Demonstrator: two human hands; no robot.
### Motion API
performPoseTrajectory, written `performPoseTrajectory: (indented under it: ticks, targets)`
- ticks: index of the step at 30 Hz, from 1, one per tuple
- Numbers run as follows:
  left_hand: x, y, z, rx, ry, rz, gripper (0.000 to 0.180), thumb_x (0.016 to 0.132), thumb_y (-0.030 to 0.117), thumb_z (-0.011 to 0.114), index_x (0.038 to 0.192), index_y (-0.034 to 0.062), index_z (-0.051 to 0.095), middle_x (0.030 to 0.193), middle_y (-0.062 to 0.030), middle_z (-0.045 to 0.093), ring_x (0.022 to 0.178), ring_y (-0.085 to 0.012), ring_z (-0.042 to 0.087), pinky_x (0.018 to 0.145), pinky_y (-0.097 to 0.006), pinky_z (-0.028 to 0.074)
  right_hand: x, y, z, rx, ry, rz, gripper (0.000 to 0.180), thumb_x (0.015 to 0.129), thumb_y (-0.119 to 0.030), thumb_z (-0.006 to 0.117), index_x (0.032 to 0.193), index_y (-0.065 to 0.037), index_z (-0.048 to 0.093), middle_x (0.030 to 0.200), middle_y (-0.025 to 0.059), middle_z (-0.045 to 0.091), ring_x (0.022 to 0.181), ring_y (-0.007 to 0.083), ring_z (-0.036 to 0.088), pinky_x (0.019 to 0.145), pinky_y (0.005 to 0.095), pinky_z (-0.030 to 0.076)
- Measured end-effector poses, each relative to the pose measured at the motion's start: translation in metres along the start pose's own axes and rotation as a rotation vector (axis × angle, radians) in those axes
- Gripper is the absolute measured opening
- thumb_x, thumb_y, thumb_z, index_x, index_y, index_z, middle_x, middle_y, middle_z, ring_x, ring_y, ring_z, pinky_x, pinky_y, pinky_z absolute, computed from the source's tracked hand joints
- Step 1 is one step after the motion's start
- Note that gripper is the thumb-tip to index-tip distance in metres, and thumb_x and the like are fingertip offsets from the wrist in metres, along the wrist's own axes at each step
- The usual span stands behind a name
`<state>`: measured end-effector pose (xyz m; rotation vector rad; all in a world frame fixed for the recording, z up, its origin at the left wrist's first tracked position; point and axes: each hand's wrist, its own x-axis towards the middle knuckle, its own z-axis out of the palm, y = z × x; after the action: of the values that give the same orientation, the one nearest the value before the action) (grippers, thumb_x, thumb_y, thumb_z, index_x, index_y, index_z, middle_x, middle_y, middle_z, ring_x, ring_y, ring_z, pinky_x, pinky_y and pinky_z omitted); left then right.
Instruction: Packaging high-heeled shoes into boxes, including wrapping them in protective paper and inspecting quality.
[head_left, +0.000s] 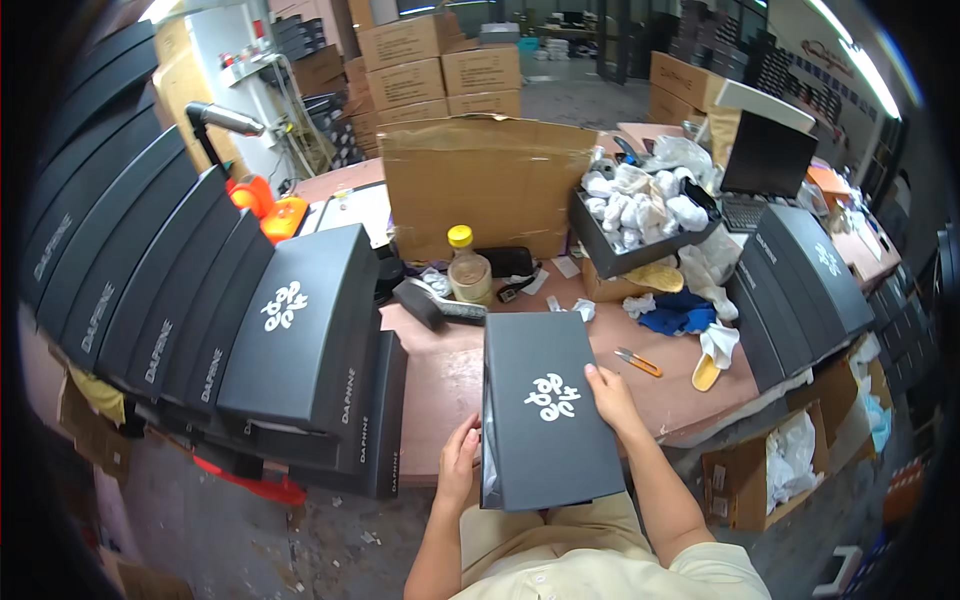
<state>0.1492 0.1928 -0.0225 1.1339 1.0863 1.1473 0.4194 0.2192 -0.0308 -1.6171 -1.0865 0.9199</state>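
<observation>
A dark grey shoe box (545, 455) with a white looping print on its lid is in front of me, its near end over the table's front edge. Along its left side the lid sits a little off the base, leaving a narrow gap with something pale inside. My right hand (615, 405) grips the right edge, thumb on the lid. At the lower left side, my left hand (460, 460) holds the box with its fingers curled against the side; part of its grip is hidden.
Stacked shoe boxes (300, 330) flank me on the left, and more boxes (805, 270) stand at right. Orange-handled snips (638, 362), a yellow-capped jar (468, 270) and a black brush (420, 303) lie beyond. A tray of white wads (640, 250) stands behind; an open carton (740, 490) sits below right.
</observation>
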Motion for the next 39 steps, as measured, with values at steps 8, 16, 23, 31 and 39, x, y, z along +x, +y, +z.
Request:
performPoseTrajectory:
  ticks: [8,16,23,31,39]
  targets:
    - [0.012,-0.004,-0.004,0.289,-0.127,0.055,0.045,0.082,0.018,0.066,0.12,-0.0045,0.054,0.105,-0.0133,0.06,0.097,-0.021,0.059,0.087,-0.029,0.044,-0.031,-0.023,0.023,-0.034,0.119,-0.115,0.043,0.087,-0.033,0.057,0.116,-0.002,0.057,0.094,0.0212,0.062,0.085,0.0334,0.061,0.08,0.0375,0.047]
    - [0.009,-0.037,0.005,-0.116,-0.074,-0.27,0.045,0.083,0.019,0.06,0.121,-0.0039,0.052,0.103,-0.009,0.06,0.091,-0.0161,0.057,0.081,-0.026,0.044,-0.025,0.025,0.031,0.174,0.214,-0.094,0.05,0.082,-0.029,0.068,0.116,0.007,0.057,0.097,0.0174,0.065,0.086,0.0181,0.062,0.074,0.0293,0.049]
    - [0.013,-0.043,0.003,-0.272,-0.213,-0.319,0.051,0.084,0.024,0.055,0.126,-0.0022,0.046,0.111,-0.0143,0.057,0.1,-0.0221,0.057,0.086,-0.031,0.046,-0.046,0.029,0.029,0.348,0.075,-0.09,0.066,0.084,-0.03,0.064,0.134,0.004,0.039,0.128,0.0208,0.051,0.121,0.0246,0.047,0.1,0.0321,0.037]
    - [-0.019,0.033,0.11,-0.505,-0.337,-0.053,0.058,0.084,0.034,0.052,0.13,0.0009,0.041,0.121,-0.0158,0.052,0.106,-0.0271,0.055,0.09,-0.037,0.046,-0.119,-0.048,-0.103,0.404,-0.066,-0.373,0.062,0.083,-0.012,0.059,0.139,-0.001,0.034,0.146,0.0179,0.03,0.135,0.0218,0.027,0.109,0.0321,0.022]
    - [0.004,0.185,0.379,-0.626,-0.602,0.079,0.061,0.083,0.03,0.06,0.134,0.0064,0.036,0.12,-0.0122,0.051,0.107,-0.0226,0.052,0.089,-0.033,0.044,-0.147,-0.154,-0.307,0.235,0.765,-0.674,0.039,0.089,-0.013,0.053,0.126,-0.003,0.049,0.119,0.0069,0.053,0.097,0.0092,0.05,0.079,0.0221,0.044]
